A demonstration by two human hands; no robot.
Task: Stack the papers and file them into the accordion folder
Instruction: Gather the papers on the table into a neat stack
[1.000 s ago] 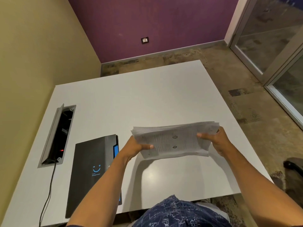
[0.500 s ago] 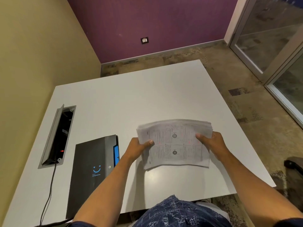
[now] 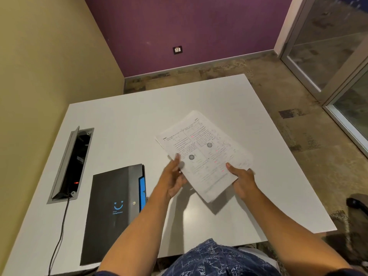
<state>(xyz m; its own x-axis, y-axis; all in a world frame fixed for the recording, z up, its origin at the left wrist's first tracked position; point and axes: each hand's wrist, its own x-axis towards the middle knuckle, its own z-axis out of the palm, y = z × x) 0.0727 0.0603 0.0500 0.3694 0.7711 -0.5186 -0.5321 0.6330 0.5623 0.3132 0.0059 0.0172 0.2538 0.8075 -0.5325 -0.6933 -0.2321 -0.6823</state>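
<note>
A stack of printed white papers [image 3: 205,152] is held above the white table [image 3: 123,120], turned diagonally with its printed face up. My right hand [image 3: 242,179] grips the stack's near right corner, thumb on top. My left hand [image 3: 173,177] is at the stack's left edge with fingers spread, fingertips touching the paper but not clamped on it. The black accordion folder [image 3: 111,212], with a blue smile mark and blue inner tabs, lies shut and flat on the table to the left of my left arm.
A recessed cable box [image 3: 72,166] with its lid raised sits in the table at the far left, and a black cable [image 3: 59,232] runs from it toward the near edge. A yellow wall borders the left side. A dark chair part [image 3: 356,202] shows at the right.
The stack has swung from level and sideways to a diagonal, face-up tilt. My left hand has loosened from a grip to open fingers at the edge; my right hand keeps hold.
</note>
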